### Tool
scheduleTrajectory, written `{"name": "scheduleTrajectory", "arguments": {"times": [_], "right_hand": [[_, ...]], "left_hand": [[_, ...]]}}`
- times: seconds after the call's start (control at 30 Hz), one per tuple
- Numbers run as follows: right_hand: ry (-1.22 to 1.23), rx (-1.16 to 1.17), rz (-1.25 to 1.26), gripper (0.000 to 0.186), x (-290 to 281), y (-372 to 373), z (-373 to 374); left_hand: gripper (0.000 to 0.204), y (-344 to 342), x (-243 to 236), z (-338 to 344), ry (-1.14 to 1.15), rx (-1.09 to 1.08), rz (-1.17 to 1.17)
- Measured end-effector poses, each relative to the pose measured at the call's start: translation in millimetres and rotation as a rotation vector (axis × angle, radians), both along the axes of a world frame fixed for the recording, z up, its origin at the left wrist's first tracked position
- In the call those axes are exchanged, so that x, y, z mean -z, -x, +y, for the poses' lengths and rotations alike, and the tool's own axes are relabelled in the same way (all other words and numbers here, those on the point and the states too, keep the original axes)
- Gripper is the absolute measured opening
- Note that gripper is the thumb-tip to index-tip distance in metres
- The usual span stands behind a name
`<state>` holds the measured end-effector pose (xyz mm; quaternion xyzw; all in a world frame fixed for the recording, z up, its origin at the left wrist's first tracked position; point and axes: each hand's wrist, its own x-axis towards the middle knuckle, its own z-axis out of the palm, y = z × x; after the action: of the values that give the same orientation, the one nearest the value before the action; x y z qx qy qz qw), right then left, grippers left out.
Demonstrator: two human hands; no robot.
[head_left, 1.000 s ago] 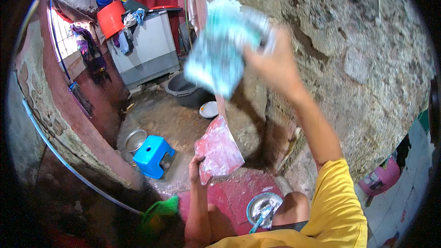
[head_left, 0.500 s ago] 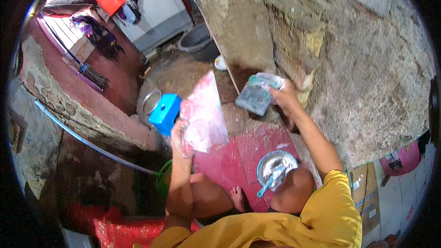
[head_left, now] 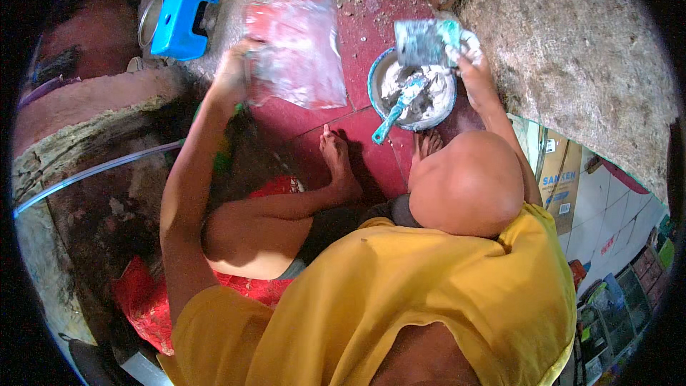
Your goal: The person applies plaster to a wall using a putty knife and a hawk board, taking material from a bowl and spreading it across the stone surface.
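Observation:
My left hand is closed on the edge of a thin, flat rectangular sheet, red and smeared with white paste. It is held above the red floor tiles, blurred by motion. My right hand, with white paste on its fingers, grips a dark grey-green rectangular plate, also coated in places with white. The plate is over the far rim of a round, blue-rimmed bowl holding white paste. A turquoise-handled spatula lies across the bowl, its head in the paste and handle over the near rim.
A blue plastic stool stands far left beside a round metal-rimmed thing. A pale hose runs at the left. A rough wall slab rises at the right, with a cardboard box nearer. My bent knee is close to the bowl.
My view has tipped down toward the floor and my body. The plate in my right hand has come over the bowl's far rim. My left hand still holds the sheet.

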<state>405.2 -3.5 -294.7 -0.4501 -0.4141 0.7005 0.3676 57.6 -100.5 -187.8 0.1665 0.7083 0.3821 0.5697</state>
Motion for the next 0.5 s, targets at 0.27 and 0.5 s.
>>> {"name": "scheduleTrajectory", "arguments": {"times": [0.27,0.5], "right_hand": [[-0.821,-0.477,-0.087,0.030,-56,107,46],[-1.080,-0.717,-0.304,0.033,-66,156,78]], "left_hand": [[0.052,-7,74,7,0.115,0.284,-0.305],[0.070,-9,59,17,0.047,0.302,-0.045]]}}
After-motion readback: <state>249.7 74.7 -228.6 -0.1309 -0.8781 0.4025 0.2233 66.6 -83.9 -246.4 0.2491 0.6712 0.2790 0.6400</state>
